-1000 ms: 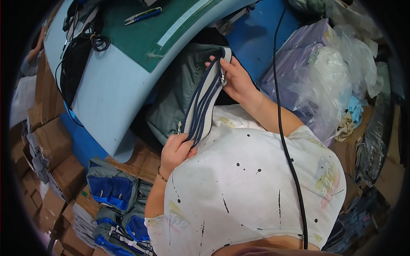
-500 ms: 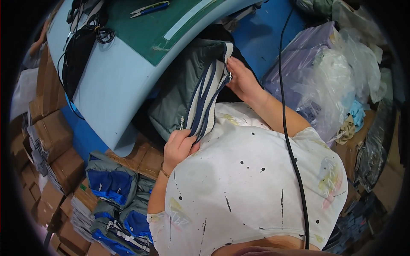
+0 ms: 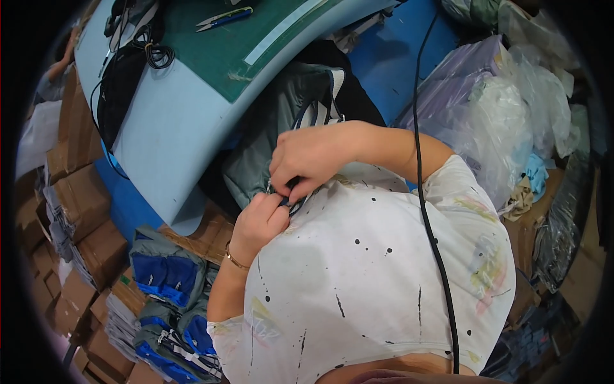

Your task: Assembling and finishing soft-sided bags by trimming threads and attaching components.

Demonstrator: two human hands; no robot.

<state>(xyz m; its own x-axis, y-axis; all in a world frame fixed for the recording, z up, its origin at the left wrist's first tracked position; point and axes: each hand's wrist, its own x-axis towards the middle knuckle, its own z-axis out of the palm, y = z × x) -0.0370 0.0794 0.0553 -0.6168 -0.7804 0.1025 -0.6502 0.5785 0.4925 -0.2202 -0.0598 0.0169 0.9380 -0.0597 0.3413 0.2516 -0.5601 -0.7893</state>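
Observation:
A grey-green fabric bag [image 3: 246, 157] lies across my lap, partly under the table's edge. A white and navy webbing strap [image 3: 337, 84] runs along its near side, and much of it is hidden behind my right forearm and hand. At the strap's lower end, my left hand [image 3: 261, 219] is closed, pinching the navy edge of the webbing. My right hand [image 3: 308, 157] bends over the bag just above it, with curled fingers meeting my left fingertips. Something small and dark shows between the right thumb and fingers, too covered to name.
A light blue table [image 3: 160, 128] with a green cutting mat [image 3: 214, 54], thread snips [image 3: 224, 18] and a coiled black cable [image 3: 157, 54] stands ahead. Grey and blue bags [image 3: 167, 272] lie at lower left beside cardboard boxes [image 3: 83, 192]. Clear plastic bags [image 3: 505, 121] pile at right. A black cord [image 3: 426, 205] hangs before me.
My right hand has left the strap's upper end and come down and left to meet my left hand. My left hand stays at the lower end, shifted slightly left.

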